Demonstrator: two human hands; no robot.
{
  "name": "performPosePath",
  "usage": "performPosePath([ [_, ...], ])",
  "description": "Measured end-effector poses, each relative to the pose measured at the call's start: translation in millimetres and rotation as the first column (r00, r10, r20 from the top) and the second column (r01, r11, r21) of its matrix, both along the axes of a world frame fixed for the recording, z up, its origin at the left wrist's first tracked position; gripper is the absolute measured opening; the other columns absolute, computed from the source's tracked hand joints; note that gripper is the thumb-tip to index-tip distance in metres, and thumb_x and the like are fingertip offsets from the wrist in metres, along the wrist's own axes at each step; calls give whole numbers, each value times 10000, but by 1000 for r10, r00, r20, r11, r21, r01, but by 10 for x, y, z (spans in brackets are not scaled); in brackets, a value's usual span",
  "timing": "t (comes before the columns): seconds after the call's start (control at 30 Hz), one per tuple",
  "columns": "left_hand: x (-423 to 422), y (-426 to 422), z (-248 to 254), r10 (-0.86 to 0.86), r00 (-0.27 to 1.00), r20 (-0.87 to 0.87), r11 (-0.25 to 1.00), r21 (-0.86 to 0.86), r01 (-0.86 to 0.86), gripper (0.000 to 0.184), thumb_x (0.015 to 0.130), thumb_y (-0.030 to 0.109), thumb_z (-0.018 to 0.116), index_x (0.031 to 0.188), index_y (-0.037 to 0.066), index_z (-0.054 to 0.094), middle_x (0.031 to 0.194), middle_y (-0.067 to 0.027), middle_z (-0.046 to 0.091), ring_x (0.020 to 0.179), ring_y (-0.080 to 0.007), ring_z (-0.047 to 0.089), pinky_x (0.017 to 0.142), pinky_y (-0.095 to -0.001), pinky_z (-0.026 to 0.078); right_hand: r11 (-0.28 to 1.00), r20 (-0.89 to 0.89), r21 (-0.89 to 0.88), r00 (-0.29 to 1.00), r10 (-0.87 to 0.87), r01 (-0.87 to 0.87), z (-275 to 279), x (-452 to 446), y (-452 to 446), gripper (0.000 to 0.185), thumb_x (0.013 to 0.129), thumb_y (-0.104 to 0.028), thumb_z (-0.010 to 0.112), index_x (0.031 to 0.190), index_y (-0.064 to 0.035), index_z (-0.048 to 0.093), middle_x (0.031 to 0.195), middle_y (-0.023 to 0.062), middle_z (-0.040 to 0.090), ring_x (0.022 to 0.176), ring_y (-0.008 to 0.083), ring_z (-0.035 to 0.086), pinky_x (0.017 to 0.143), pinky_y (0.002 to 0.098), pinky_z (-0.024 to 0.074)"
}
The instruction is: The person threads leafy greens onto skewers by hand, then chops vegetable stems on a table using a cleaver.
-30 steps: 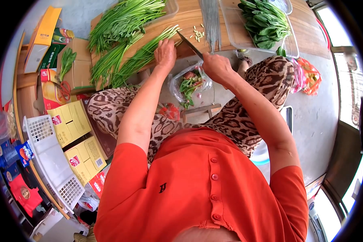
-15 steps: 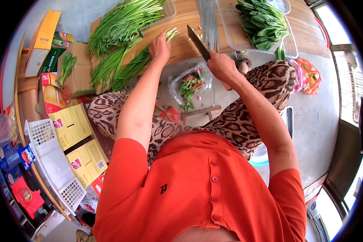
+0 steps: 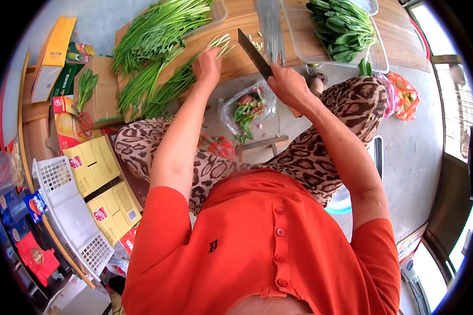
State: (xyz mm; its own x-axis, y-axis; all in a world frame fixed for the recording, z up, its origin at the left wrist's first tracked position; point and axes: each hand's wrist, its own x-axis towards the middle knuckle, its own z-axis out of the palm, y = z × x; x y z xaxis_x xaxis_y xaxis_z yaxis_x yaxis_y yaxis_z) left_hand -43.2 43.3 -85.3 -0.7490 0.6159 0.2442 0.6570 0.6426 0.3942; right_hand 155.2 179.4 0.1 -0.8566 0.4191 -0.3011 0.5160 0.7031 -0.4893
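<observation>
My left hand (image 3: 207,65) is closed around a bunch of long green vegetable stems (image 3: 174,86), whose pale ends stick out past my fingers on the wooden board (image 3: 239,63). In my right hand (image 3: 287,85) is a kitchen knife (image 3: 253,54), its dark blade tilted up toward the board, apart from the stem ends. Short cut pieces (image 3: 255,45) lie on the wood just beyond the blade. A larger pile of the same greens (image 3: 160,31) spreads at the upper left, partly in a clear plastic tray.
Thin metal skewers (image 3: 270,31) lie beside leafy greens (image 3: 344,31) in a clear tray (image 3: 298,38). Below the board, a plastic bag of scraps (image 3: 247,107) sits above a small stool (image 3: 263,144). Cartons (image 3: 92,163) and a white basket (image 3: 71,210) stand at left.
My left hand has shifted slightly left, and more of the stem ends show beyond it. The knife has moved a little left and up with my right hand.
</observation>
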Motion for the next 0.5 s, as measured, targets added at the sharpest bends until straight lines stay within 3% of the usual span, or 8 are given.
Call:
performPosePath([
  [0.3, 209, -62, -88, -23, 999, 30, 999, -40, 24, 150, 729, 149, 739, 856, 99, 677, 881, -98, 607, 861, -341, 602, 711, -447, 480, 998, 39, -6, 997, 68, -68, -17, 32, -97, 239, 858, -170, 458, 1000, -3, 556, 894, 250, 648, 860, 432, 620, 773, 499, 486],
  [0.37, 195, -60, -143, -27, 999, 36, 1000, -14, 28, 154, 728, 148, 740, 860, 98, 679, 879, -100, 608, 861, -339, 603, 714, -447, 480, 997, 5, -45, 998, 69, -69, -79, 27, -88, 247, 872, -209, 457, 1022, -18, 502, 813, 267, 617, 816, 470, 578, 744, 549, 435],
  [0.5, 231, -66, -85, -26, 999, 40, 999, 20, 25, 162, 726, 144, 742, 866, 93, 681, 873, -101, 610, 866, -334, 604, 721, -445, 480, 996, 16, -36, 997, 78, -78, -83, 19, -101, 252, 868, -205, 462, 1024, -12, 505, 810, 271, 617, 817, 470, 579, 743, 547, 436],
])
